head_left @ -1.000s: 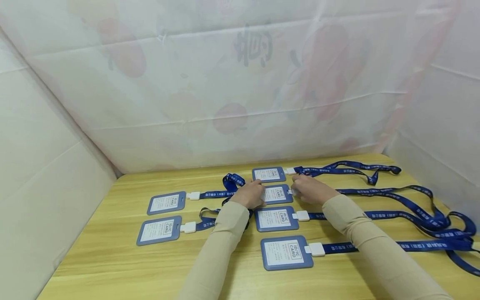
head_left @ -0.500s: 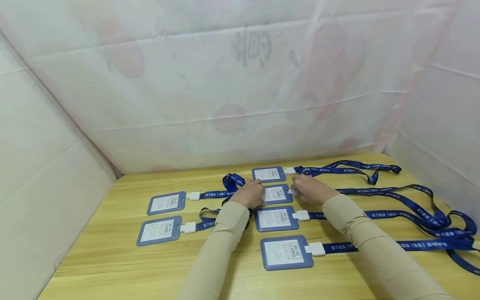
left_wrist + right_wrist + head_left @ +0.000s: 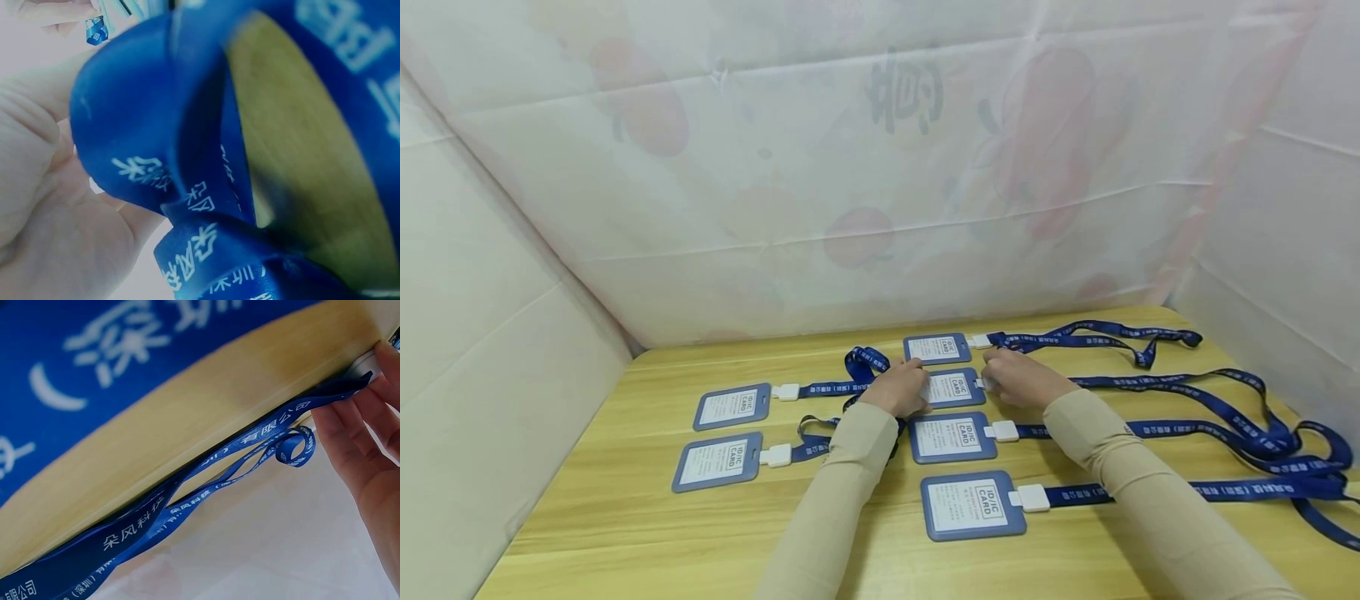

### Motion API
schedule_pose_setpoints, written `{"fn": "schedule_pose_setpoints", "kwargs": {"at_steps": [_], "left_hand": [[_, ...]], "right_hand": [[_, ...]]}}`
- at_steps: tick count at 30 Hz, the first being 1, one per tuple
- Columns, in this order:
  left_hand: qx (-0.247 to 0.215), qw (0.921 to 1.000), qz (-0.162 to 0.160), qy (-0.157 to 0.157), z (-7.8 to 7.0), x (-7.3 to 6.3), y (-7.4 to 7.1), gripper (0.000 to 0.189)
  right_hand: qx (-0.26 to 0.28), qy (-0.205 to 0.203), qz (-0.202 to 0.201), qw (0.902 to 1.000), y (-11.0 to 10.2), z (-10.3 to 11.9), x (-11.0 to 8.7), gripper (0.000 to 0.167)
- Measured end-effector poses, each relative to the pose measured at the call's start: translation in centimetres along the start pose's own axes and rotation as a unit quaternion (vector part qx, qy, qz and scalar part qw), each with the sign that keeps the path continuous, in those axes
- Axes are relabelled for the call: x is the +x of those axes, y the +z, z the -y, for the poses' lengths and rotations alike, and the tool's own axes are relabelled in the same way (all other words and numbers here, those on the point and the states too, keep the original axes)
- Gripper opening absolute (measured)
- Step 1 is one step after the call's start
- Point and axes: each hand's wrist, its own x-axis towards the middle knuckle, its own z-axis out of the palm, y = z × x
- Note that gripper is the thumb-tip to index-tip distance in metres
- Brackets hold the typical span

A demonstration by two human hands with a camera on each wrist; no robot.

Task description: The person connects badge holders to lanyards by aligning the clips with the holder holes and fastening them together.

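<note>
In the head view, a blue ID card holder (image 3: 953,387) with a white insert lies between my hands, second from the back in the right column. My left hand (image 3: 897,389) grips its left end, covering that edge. At the other end, my right hand (image 3: 1022,379) pinches the white lanyard clip, mostly hidden by the fingers. A blue lanyard (image 3: 1138,383) runs right from there. In the right wrist view, thumb and fingers (image 3: 350,444) close on the clip (image 3: 365,362). Loops of another blue lanyard (image 3: 131,119) hang close by my left palm (image 3: 50,187) in the left wrist view.
Another ID card holder (image 3: 937,349) lies behind, and two more, a middle one (image 3: 953,437) and a front one (image 3: 973,506), lie nearer. Two holders (image 3: 732,406) with lanyards sit left. Lanyards tangle at the right table edge (image 3: 1300,458). Fabric walls (image 3: 880,208) enclose the wooden table.
</note>
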Motion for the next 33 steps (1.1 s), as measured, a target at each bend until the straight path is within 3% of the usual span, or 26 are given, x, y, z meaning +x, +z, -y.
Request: {"fn": "schedule_pose_setpoints", "kwargs": {"at_steps": [33], "left_hand": [[0.003,1.0000,0.000,0.000,0.11,0.16,0.14,0.042]], "right_hand": [[0.006,0.018,0.010,0.9998,0.01,0.00,-0.02,0.020]]}}
